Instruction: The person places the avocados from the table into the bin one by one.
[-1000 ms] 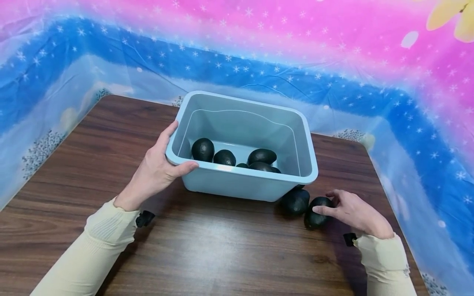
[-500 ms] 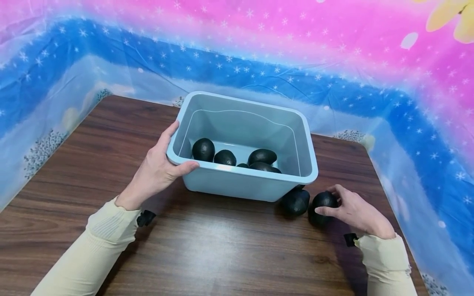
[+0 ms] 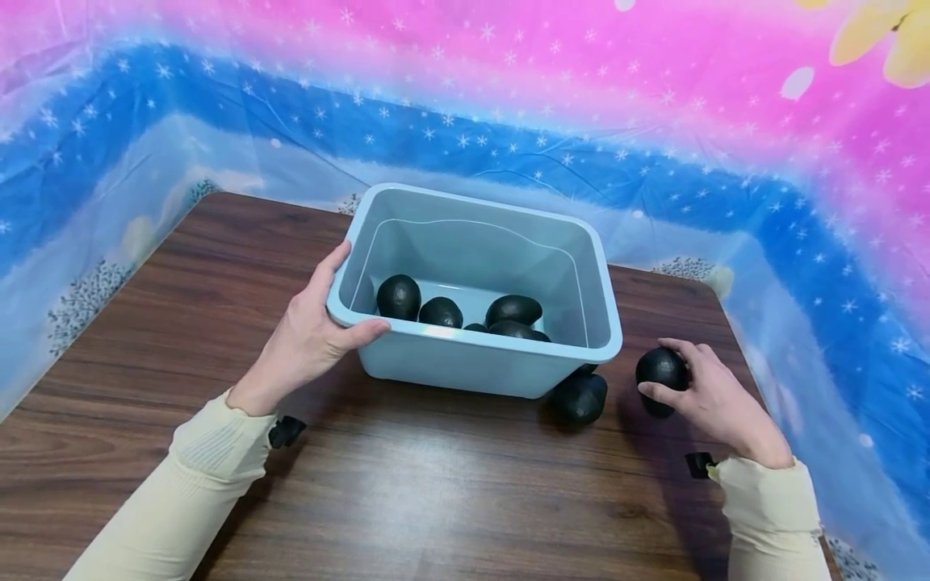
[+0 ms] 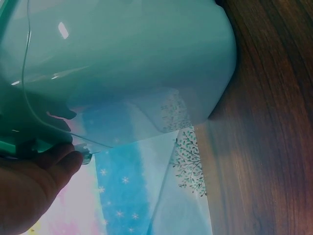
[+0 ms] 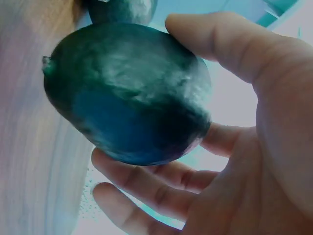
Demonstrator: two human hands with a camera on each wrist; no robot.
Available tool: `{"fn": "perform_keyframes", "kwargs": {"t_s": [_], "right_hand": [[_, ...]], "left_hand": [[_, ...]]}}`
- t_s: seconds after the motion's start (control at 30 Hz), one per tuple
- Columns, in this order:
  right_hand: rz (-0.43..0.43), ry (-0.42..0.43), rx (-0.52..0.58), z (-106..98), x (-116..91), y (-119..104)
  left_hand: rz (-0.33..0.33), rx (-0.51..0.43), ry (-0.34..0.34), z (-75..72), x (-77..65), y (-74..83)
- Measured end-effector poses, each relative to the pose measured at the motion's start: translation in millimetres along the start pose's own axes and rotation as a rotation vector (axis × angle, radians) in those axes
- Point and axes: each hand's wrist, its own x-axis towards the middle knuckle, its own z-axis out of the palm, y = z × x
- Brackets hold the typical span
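A light blue-grey plastic bin (image 3: 465, 367) stands on the table with several dark avocados (image 3: 398, 298) inside. My left hand (image 3: 301, 335) grips its left rim, thumb over the near edge; the left wrist view shows those fingers (image 4: 66, 164) at the rim beside the bin wall (image 4: 146, 58). To the right of the bin my right hand (image 3: 708, 395) holds a dark avocado (image 3: 663, 375) between thumb and fingers. In the right wrist view that avocado (image 5: 127, 93) shows its stem end on the left. Another avocado (image 3: 579, 399) lies by the bin's near right corner, with one more mostly hidden behind it.
The brown wood-grain table (image 3: 407, 492) stretches around the bin. A pink and blue snowflake-patterned cloth (image 3: 465, 121) hangs behind the table and along its sides. A small black device (image 3: 286, 431) sits at the left sleeve, and a similar device (image 3: 701, 465) at the right one.
My right hand has moved right and farther back with the avocado, away from the one by the bin's corner. The left hand and the bin have stayed in place.
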Motion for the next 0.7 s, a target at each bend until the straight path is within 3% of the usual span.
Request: {"fn": "perform_keyframes", "kwargs": {"t_s": [0.3,0.53,0.7], "right_hand": [[-0.002,0.143,0.11,-15,-1,-8],[-0.016,0.224,0.071,-38,-1,-22],[-0.084,0.292,0.022,-56,0,-34]], "left_hand": [[0.0,0.014,0.004,0.2,0.2,-0.6],[0.007,0.011,0.002,0.2,0.0,-1.1],[0.01,0.011,0.003,1.0,0.4,-1.3]]}}
